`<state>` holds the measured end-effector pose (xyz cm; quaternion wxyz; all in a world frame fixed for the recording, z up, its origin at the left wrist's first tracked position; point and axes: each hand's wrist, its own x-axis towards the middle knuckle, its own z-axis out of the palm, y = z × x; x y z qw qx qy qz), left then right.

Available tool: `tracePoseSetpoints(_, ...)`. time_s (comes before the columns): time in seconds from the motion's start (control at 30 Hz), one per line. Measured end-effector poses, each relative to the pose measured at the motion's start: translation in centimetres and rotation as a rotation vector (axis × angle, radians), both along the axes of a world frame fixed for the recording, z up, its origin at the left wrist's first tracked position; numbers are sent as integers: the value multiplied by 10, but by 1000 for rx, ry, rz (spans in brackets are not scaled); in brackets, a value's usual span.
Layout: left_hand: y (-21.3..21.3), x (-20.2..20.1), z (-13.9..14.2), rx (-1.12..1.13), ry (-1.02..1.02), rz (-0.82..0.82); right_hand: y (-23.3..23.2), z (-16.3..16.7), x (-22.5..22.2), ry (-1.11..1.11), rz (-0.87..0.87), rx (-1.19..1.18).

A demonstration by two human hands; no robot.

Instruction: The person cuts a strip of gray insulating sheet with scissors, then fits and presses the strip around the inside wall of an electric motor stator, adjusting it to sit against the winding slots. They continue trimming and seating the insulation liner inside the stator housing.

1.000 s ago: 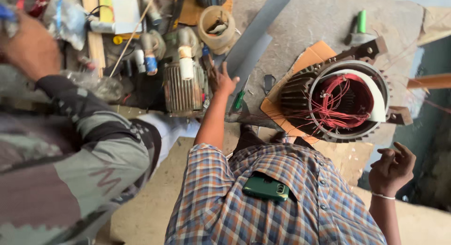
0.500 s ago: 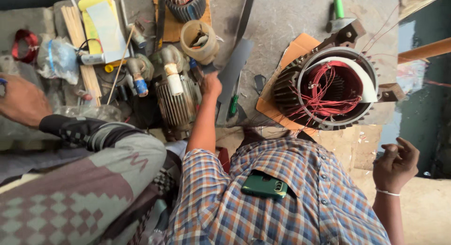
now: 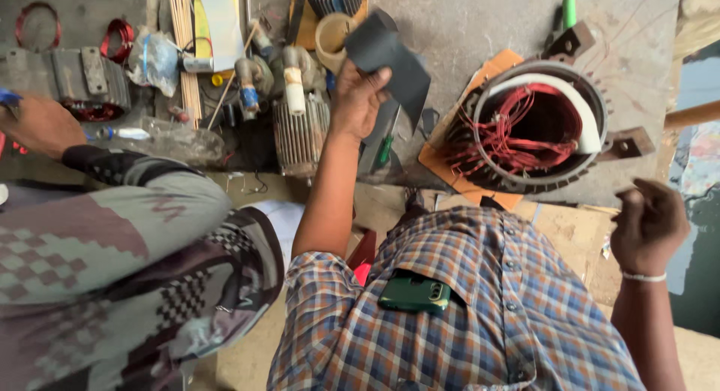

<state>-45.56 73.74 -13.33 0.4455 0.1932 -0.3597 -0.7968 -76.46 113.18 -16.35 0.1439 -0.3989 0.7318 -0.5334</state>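
A yellow-and-white flat package (image 3: pixel 215 23) lies beside a clear plastic bag (image 3: pixel 154 57)

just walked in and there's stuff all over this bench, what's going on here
A person in a checked shirt leans over a cluttered workbench. Their left hand holds up a dark sheet above a small ribbed motor. Their right hand hangs free, loosely curled, holding nothing, near a big open motor housing with red windings. Beside them, another person in a patterned sleeve reaches to the bench's far left.
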Motion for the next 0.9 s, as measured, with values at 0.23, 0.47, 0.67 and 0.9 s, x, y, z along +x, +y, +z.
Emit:
tracePoseSetpoints(0.23, 73, 15, 45, -246, -64, 235, -58, 103, 33, 71, 679, -16)
tracePoseSetpoints(0.47, 114, 70, 76, -324, -284, 611, -166, 143, 91, 400, 838, -124)
tracePoseSetpoints(0.67, 89, 131, 85, -472, -313, 745, -247, 50, 212, 949, 1133, 863)
tracePoseSetpoints(0.9, 26, 163, 47, -432, -311, 742, -244, -4, 207, 280, 1075, 597)
